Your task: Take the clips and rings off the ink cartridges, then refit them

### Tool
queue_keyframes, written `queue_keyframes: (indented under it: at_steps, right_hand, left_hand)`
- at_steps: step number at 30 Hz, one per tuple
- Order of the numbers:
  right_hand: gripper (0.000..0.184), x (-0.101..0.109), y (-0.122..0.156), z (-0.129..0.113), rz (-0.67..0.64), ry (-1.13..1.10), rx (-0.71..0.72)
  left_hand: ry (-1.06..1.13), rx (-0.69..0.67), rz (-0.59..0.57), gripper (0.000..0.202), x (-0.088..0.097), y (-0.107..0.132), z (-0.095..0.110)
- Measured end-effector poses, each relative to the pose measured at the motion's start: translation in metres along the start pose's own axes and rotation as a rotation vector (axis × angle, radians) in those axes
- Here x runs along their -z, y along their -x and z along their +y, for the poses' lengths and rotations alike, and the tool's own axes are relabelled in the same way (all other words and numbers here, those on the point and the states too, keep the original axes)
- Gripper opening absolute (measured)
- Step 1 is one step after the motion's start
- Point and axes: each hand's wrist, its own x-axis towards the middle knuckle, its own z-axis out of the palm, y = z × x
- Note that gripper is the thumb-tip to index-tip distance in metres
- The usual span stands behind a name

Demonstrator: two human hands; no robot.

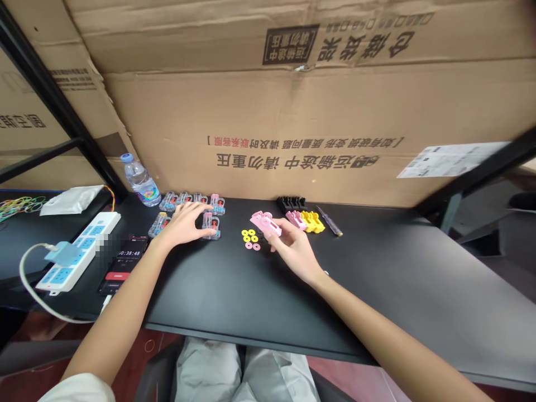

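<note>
My left hand (185, 222) hovers at the left with thumb and fingers apart around the near side of a clear plastic assembly (211, 226) with a pink piece on top; I see no closed grip on it. More clear assemblies (201, 199) with red and blue inside stand behind and beside that hand. My right hand (293, 245) is closed on a pink plastic part (264, 222), held above the table. Below and left of it lie several yellow rings (246, 238) and pink rings (252, 246). Dark small pieces beside them are partly hidden by the pink part.
Behind my right hand sit black parts (292, 202), pink parts (296, 219), yellow parts (312, 221) and a screwdriver (329, 221). At the left are a water bottle (140, 181), a power strip (86, 245) and a phone (125, 262). Cardboard (301, 111) walls the table's back.
</note>
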Motion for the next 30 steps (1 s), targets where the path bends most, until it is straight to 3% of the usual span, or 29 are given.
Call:
queue_keyframes:
  at_steps: [7,15,19,23,27,30]
  right_hand:
    - [0.043,-0.002,-0.001,0.002,0.011,0.045,0.037]
    - [0.035,-0.004,0.0,-0.003,0.004,-0.034,0.059]
    - [0.038,-0.005,0.001,-0.005,-0.006,-0.051,0.012]
    - [0.04,-0.006,0.003,-0.002,-0.075,-0.089,-0.044]
    - [0.038,-0.006,0.005,-0.003,-0.089,-0.127,-0.036]
    - [0.04,-0.005,0.005,-0.006,-0.116,-0.109,-0.037]
  left_hand:
    - [0.019,0.01,-0.07,0.084,-0.002,0.004,0.011]
    - [0.101,-0.041,-0.087,0.085,-0.006,0.006,0.025]
    - [0.261,-0.125,-0.036,0.063,-0.007,0.008,0.032]
    - [0.353,-0.235,-0.056,0.042,-0.008,0.006,0.035]
    - [0.382,-0.332,-0.091,0.039,-0.007,0.005,0.036]
    - [0.348,-0.287,-0.156,0.046,-0.005,0.008,0.038]
